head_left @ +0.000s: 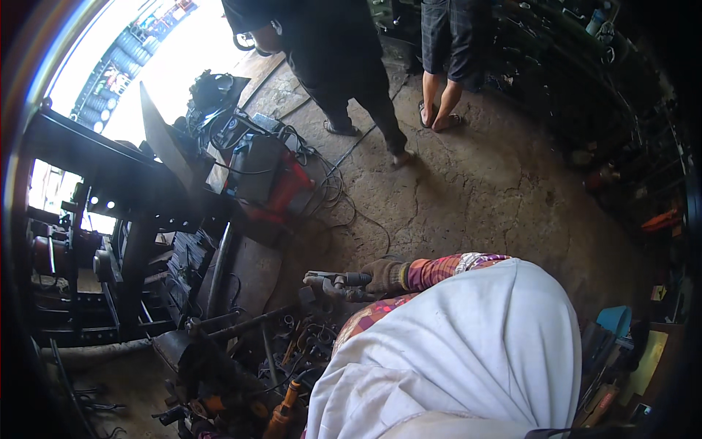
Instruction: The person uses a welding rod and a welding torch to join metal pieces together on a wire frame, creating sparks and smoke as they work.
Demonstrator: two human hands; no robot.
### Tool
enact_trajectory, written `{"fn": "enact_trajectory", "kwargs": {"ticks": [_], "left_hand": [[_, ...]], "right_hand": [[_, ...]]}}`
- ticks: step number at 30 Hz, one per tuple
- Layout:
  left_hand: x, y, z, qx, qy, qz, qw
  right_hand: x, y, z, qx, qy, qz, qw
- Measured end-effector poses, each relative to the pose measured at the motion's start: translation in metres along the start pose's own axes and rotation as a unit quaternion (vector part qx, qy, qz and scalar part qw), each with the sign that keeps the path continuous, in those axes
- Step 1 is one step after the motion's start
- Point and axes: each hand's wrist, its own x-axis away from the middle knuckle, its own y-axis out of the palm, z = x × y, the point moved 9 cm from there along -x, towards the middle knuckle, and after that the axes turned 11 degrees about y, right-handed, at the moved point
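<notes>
Gripping a metal tool (339, 280): one of the hands (387, 276), gloved

Room to pass over the concrete floor (482, 197) beyond the gloved hand (386, 276). Cables (333, 192) loop across its left side; bystanders' legs (371, 110) block the far end. Red machine (290, 192), steel frame (130, 271) obstruct left; metal parts (311, 342) clutter lower left.

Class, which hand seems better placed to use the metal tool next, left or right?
Probably the right hand: gloved, it has its fingers around the metal tool. The left hand cannot be made out.
</notes>
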Motion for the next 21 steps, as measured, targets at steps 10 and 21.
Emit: {"fn": "enact_trajectory", "kwargs": {"ticks": [10, 21], "left_hand": [[0.003, 0.015, -0.046, 0.019, 0.025, -0.005, 0.999], [0.028, 0.046, -0.116, 0.036, 0.011, -0.036, 0.999]], "right_hand": [[-0.004, 0.011, 0.011, 0.038, -0.004, 0.026, 0.999], [0.005, 0.012, 0.003, 0.072, 0.034, 0.012, 0.997]]}}
